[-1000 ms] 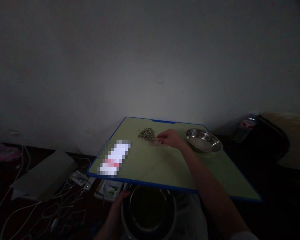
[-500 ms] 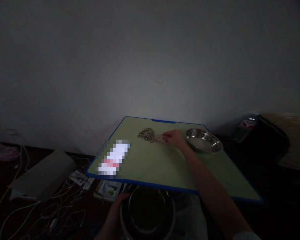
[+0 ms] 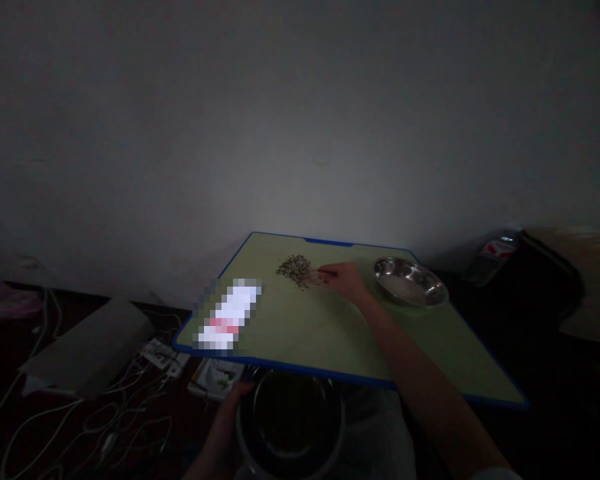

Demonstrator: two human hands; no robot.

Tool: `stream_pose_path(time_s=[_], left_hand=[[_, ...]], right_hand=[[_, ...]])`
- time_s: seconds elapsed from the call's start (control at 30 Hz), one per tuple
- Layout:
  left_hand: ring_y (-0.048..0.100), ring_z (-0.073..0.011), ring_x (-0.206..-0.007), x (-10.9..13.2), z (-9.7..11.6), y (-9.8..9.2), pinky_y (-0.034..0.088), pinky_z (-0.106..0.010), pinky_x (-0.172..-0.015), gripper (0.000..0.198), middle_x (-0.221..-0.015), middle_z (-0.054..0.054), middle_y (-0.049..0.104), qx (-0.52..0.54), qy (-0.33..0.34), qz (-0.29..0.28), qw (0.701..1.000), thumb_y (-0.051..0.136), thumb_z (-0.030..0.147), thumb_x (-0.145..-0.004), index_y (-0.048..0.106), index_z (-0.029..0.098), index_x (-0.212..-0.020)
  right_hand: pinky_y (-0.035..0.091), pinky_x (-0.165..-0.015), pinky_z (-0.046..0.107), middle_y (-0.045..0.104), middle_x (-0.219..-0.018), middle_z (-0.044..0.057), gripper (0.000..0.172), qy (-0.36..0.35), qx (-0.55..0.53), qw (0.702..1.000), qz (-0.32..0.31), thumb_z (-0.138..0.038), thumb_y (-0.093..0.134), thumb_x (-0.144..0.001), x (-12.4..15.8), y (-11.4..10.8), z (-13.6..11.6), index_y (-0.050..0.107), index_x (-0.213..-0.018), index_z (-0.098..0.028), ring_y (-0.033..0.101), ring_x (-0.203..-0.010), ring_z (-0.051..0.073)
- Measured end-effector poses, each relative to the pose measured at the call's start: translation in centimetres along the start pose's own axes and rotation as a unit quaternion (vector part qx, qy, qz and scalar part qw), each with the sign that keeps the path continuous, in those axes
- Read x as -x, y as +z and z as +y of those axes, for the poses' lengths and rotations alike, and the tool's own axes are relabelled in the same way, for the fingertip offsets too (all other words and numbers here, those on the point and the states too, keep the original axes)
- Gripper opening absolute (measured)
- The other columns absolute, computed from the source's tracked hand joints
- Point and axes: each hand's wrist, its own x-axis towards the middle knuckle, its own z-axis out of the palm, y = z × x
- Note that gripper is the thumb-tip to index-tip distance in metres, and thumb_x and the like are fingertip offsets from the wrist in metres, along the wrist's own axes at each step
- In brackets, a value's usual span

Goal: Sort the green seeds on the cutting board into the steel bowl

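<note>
On the green board with a blue edge [image 3: 330, 340] lies a pile of small dark and light bits [image 3: 294, 268]. My right hand [image 3: 341, 279] pinches a small clear, pinkish piece [image 3: 316, 277], whose far end touches the right side of the pile. Below the board's front edge, my left hand [image 3: 233, 403] holds the left rim of a round dark pot [image 3: 290, 417]; most of its fingers are hidden. A shiny metal bowl [image 3: 430, 290] with something pale at its bottom stands right of my right hand.
A pixelated bright white shape [image 3: 233, 313] lies at the board's left. White cables [image 3: 100, 420], a grey box [image 3: 87, 347] and a small white tray [image 3: 217, 377] are at lower left. A bottle [image 3: 495, 253] stands at the right by a dark bag. The wall [image 3: 300, 120] rises behind.
My right hand has moved slightly left with the clear piece, which now reaches further into the pile. The pile's right side looks more spread out. The pot has shifted slightly left.
</note>
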Motion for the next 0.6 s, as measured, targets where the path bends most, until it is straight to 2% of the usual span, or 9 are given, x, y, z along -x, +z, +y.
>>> stream_pose_path(time_s=[0.1,0.23,0.4,0.6], left_hand=[[0.061,-0.0161,-0.045,-0.44,0.04,-0.3,0.049,-0.025,-0.051,0.031,-0.049,-0.004,0.07,-0.017,0.01,0.008,1.0,0.055,0.021,-0.084,0.069,0.014,-0.057],[0.064,-0.018,-0.049,-0.99,-0.1,-0.63,0.051,-0.028,-0.053,0.029,-0.057,-0.005,0.074,-0.009,-0.009,0.013,1.0,0.054,0.022,-0.084,0.07,0.014,-0.061],[0.061,-0.0149,-0.043,-0.37,-0.12,-0.12,0.048,-0.024,-0.049,0.035,-0.045,-0.003,0.067,-0.025,0.016,0.019,0.999,0.053,0.02,-0.085,0.066,0.015,-0.053],[0.061,-0.0151,-0.046,-0.21,-0.05,0.06,0.05,-0.024,-0.051,0.03,-0.048,-0.002,0.069,-0.018,0.022,0.015,0.999,0.056,0.02,-0.084,0.068,0.015,-0.057]], right_hand=[[0.053,-0.08,0.03,0.076,-0.098,0.001,0.025,0.004,-0.006,1.0,0.003,-0.022,0.06,-0.084,0.08,0.09,-0.31,0.076,-0.101,-0.028,0.071,-0.088,0.02],[0.053,-0.082,0.029,0.075,-0.099,0.002,0.024,-0.006,-0.012,1.0,-0.011,-0.021,0.062,-0.083,0.17,0.12,-0.61,0.076,-0.101,-0.028,0.071,-0.089,0.02],[0.054,-0.083,0.031,0.074,-0.103,0.001,0.023,-0.011,-0.008,1.0,-0.007,-0.023,0.062,-0.085,0.33,0.12,-0.84,0.076,-0.103,-0.028,0.07,-0.094,0.022],[0.053,-0.083,0.029,0.075,-0.103,0.002,0.023,-0.024,-0.01,1.0,-0.017,-0.022,0.063,-0.085,0.53,0.29,-1.04,0.075,-0.103,-0.029,0.071,-0.093,0.021]])
